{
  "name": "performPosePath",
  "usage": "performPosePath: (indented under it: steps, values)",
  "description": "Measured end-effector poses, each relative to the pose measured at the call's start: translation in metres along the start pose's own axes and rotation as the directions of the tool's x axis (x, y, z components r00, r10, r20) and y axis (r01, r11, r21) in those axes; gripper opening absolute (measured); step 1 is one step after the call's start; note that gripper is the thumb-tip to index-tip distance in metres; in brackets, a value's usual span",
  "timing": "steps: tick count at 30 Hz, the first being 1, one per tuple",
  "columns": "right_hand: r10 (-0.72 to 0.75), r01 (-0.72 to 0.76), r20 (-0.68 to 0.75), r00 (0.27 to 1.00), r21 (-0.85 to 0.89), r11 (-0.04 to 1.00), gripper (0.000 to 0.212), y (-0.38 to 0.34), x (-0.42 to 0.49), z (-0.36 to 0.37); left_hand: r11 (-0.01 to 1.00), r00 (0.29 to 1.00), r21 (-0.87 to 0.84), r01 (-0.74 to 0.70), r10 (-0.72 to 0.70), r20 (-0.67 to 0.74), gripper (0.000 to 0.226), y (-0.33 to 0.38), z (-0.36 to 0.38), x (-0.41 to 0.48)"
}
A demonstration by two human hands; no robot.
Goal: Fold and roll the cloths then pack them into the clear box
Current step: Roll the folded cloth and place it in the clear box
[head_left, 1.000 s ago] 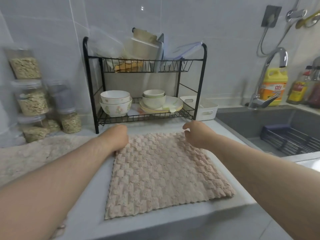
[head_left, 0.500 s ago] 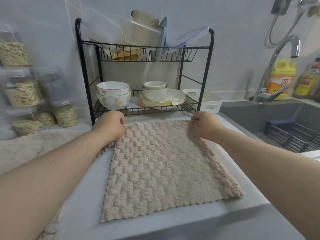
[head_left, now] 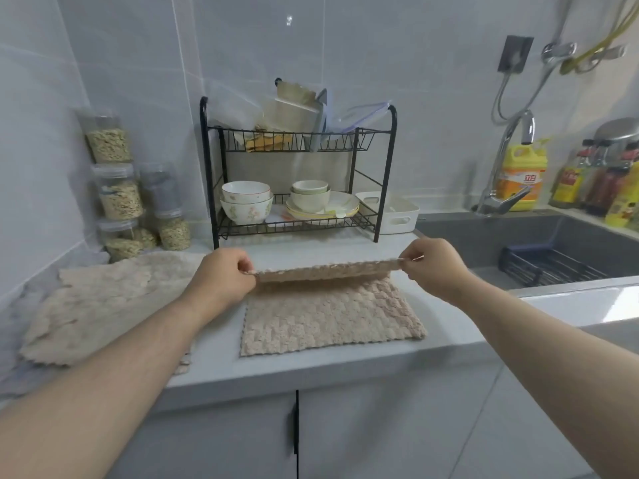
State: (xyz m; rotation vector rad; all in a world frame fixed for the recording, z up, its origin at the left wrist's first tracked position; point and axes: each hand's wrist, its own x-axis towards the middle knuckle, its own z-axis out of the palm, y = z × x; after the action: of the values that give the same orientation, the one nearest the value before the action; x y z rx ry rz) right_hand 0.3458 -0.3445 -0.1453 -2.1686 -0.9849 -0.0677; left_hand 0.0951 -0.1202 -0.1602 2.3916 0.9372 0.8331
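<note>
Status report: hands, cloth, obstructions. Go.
Left hand and right hand each pinch a far corner of the cloth. Far edge raised, near half flat on counter. Nothing on it; spare cloths lie left.

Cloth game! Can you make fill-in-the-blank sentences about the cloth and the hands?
1. The left hand and the right hand each pinch one far ____ of the cloth.
2. The cloth's near edge rests on the grey ____.
3. The pile of other cloths lies on the person's ____ side.
Missing words: corner; counter; left.
</note>
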Motion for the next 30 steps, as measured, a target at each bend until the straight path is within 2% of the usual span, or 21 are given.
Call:
performPosePath:
  steps: [9,14,18,22,25,28,30]
  values:
    - [-0.005,0.007,0.029,1.000,-0.047,0.999,0.018,0.002,-0.056,-0.006,1.000,0.997,0.005,0.004,-0.004,0.077,0.012,0.000,-0.011,-0.060]
    - [0.036,-0.007,0.134,0.990,-0.207,0.978,0.025,0.008,-0.070,0.005,0.996,0.984,0.085,-0.036,0.020,0.179,0.013,-0.006,0.000,-0.080]
    - [0.051,0.005,0.204,0.978,-0.266,0.964,0.024,0.011,-0.078,0.010,0.989,0.982,0.095,-0.110,0.093,0.163,0.013,-0.010,0.003,-0.087]
    - [0.016,0.017,0.159,0.987,-0.200,0.980,0.021,0.015,-0.082,0.011,0.977,0.976,0.134,-0.167,0.144,0.162,0.024,-0.013,0.004,-0.091]
    - [-0.014,0.039,0.152,0.988,-0.162,0.986,0.024,0.018,-0.086,0.010,0.960,0.971,0.163,-0.229,0.214,0.106,0.028,-0.016,0.008,-0.096]
    - [-0.061,0.102,0.206,0.977,-0.196,0.975,0.018,0.023,-0.087,0.010,0.951,0.959,0.129,-0.281,0.274,0.070,0.034,-0.022,0.013,-0.097]
    - [-0.094,0.147,0.246,0.965,-0.203,0.968,0.011,0.025,-0.087,0.009,0.964,0.965,0.070,-0.258,0.252,0.075,0.034,-0.022,0.014,-0.097]
